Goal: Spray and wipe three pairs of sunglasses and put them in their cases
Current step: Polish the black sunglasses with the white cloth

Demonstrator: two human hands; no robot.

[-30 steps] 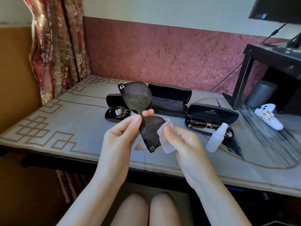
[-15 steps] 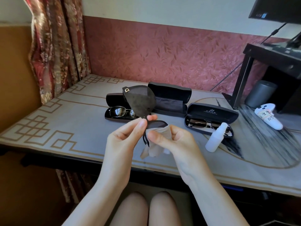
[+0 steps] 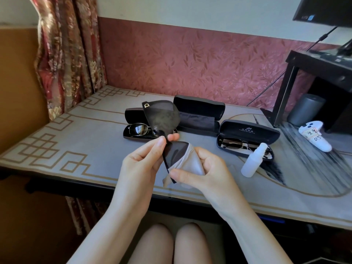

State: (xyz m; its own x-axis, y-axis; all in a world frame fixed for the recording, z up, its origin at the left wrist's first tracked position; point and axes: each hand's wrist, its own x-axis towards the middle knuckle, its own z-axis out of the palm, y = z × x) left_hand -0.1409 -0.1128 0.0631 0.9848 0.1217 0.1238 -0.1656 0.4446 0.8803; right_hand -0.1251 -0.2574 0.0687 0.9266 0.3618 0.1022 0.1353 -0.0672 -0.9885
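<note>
My left hand (image 3: 144, 161) pinches the bridge of large dark sunglasses (image 3: 162, 117), held upright above the table with one lens up and one down. My right hand (image 3: 200, 172) presses a pale cleaning cloth (image 3: 192, 162) around the lower lens. Behind, an open black case (image 3: 133, 116) holds metal-framed sunglasses (image 3: 139, 129). A second open case (image 3: 200, 113) in the middle is empty. A third open case (image 3: 249, 130) at the right holds dark sunglasses (image 3: 232, 143). A white spray bottle (image 3: 253, 161) stands in front of it.
The table (image 3: 76, 145) has a grey mat with gold fret pattern. A black stand (image 3: 304, 77), grey cylinder (image 3: 304, 109) and white game controller (image 3: 314, 136) sit at the right. Curtains (image 3: 66, 54) hang at the left. My knees are under the table's front edge.
The cloth in my right hand has slid along the lower lens, from covering its tip, up over it, then back toward the lower end. The sunglasses tilted slightly.
</note>
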